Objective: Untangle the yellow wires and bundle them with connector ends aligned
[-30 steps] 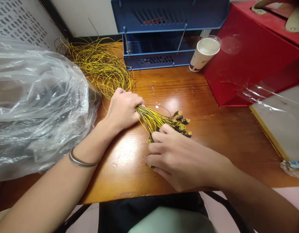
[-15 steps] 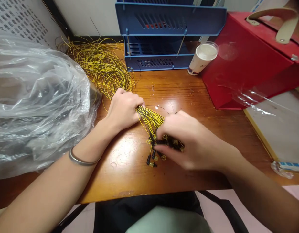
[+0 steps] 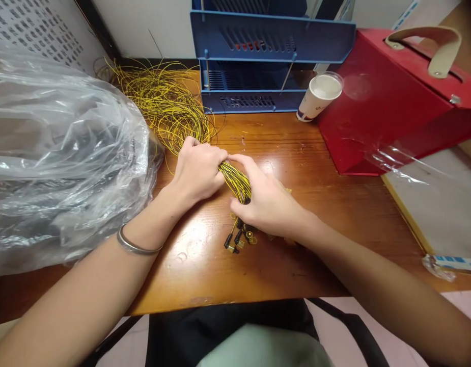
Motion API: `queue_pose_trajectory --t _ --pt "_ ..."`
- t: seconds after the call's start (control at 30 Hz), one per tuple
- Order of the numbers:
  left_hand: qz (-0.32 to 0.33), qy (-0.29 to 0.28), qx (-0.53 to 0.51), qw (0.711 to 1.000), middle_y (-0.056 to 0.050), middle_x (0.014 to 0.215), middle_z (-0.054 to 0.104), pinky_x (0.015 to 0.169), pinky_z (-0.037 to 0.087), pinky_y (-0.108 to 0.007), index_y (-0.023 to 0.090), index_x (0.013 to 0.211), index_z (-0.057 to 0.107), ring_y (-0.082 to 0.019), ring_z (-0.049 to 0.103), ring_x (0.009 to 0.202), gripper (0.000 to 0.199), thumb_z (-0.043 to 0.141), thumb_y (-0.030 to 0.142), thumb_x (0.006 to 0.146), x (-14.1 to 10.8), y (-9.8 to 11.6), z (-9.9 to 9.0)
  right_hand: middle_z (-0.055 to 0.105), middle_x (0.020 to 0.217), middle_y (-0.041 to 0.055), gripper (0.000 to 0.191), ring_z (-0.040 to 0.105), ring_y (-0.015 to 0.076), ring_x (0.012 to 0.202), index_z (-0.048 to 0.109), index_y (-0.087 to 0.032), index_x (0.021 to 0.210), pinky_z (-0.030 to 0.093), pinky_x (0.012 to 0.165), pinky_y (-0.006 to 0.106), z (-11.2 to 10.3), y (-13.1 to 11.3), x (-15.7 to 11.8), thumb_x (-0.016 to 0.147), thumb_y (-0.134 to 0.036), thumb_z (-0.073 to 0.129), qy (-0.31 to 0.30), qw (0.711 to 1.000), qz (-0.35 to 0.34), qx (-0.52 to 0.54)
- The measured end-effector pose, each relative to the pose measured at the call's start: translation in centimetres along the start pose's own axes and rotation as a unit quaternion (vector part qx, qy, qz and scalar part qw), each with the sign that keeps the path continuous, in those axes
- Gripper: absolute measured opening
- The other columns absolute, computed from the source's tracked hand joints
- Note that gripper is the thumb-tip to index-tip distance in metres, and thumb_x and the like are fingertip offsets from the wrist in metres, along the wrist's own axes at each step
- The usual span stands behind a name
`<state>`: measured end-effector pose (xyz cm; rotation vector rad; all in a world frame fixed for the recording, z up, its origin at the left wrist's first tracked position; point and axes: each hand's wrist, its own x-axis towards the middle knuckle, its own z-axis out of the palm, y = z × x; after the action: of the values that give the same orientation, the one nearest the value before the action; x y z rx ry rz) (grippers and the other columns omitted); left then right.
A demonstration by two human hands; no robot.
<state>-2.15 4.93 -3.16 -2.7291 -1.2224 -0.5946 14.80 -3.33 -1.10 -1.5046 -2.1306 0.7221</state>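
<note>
A bundle of thin yellow and black wires (image 3: 235,181) runs across the middle of the desk. My left hand (image 3: 200,168) is wrapped around it, knuckles up. Just to the right, my right hand (image 3: 269,196) curls over the same bundle near its end, the thumb on the near side and the index finger reaching to the left hand. Small black connectors with brass-coloured nuts (image 3: 239,239) stick out below the right hand, which hides the others. Beyond the left hand, the wires' long loose ends (image 3: 162,102) lie in a tangled heap.
Clear plastic sheeting (image 3: 75,168) bulges along the left side. A blue file tray (image 3: 273,43) stands at the back, with a paper cup (image 3: 319,97) beside it. On the right are a red box (image 3: 391,102) with a beige handle and a pale board (image 3: 441,199).
My right hand has moved up and left from the connectors, closer to the left hand, and now curves around the wires. The left hand keeps its grip. The view has shifted slightly.
</note>
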Motion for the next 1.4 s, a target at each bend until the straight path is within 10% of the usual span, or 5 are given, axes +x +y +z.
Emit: queue_pose_trajectory --t 0.33,0.53,0.9,1.07,1.4 --pt "-0.036 0.024 -0.022 0.999 -0.005 0.064 0.065 0.079 0.038 -0.042 0.018 0.069 0.063 -0.021 0.059 0.069 0.031 0.043 0.032 0.09 0.8 -1.5 0.5 0.068 0.12 0.015 0.051 0.065 0.03 0.106 0.044 -0.017 0.133 0.048 0.09 0.045 -0.7 -0.1 1.6 0.088 -0.037 0.058 -0.028 0.998 0.014 0.048" --pt "-0.062 -0.02 0.003 0.998 -0.009 0.076 0.069 0.082 0.04 -0.043 0.016 0.081 0.065 -0.022 0.061 0.075 0.025 0.046 0.029 0.091 0.4 -2.2 0.8 0.068 0.125 0.0114 0.048 0.064 0.024 0.112 0.057 -0.017 0.13 0.05 0.095 0.039 -3.3 2.2 1.7 0.095 -0.051 0.054 0.096 0.991 -0.008 0.094" --pt "0.102 -0.059 0.033 0.993 -0.008 0.104 0.07 0.119 0.021 -0.055 0.016 0.128 0.059 -0.027 0.058 0.104 0.05 0.054 0.015 0.078 -0.8 -0.2 -1.5 0.069 0.123 0.0079 0.028 0.06 0.023 0.113 0.066 -0.02 0.12 0.043 0.102 0.042 -4.4 6.6 -0.1 0.101 -0.03 0.047 0.019 0.994 -0.092 -0.047" --pt "0.105 -0.148 -0.005 0.983 -0.009 0.094 0.068 0.091 0.042 -0.041 0.016 0.106 0.063 -0.025 0.058 0.09 0.028 0.048 0.014 0.082 -0.7 0.5 -1.0 0.071 0.115 0.009 0.026 0.061 0.0224 0.105 0.067 -0.016 0.114 0.044 0.097 0.04 -4.2 6.5 -0.2 0.1 -0.025 0.047 0.023 0.995 -0.089 -0.047" --pt "0.081 -0.199 -0.115 0.97 -0.009 0.098 0.067 0.083 0.036 -0.039 0.017 0.109 0.059 -0.023 0.057 0.091 0.024 0.042 0.026 0.095 -0.9 1.8 -0.8 0.073 0.099 0.0082 0.023 0.06 0.0209 0.093 0.071 -0.014 0.1 0.044 0.089 0.035 -3.9 6.4 -0.5 0.099 -0.025 0.051 0.023 0.994 -0.095 -0.053"
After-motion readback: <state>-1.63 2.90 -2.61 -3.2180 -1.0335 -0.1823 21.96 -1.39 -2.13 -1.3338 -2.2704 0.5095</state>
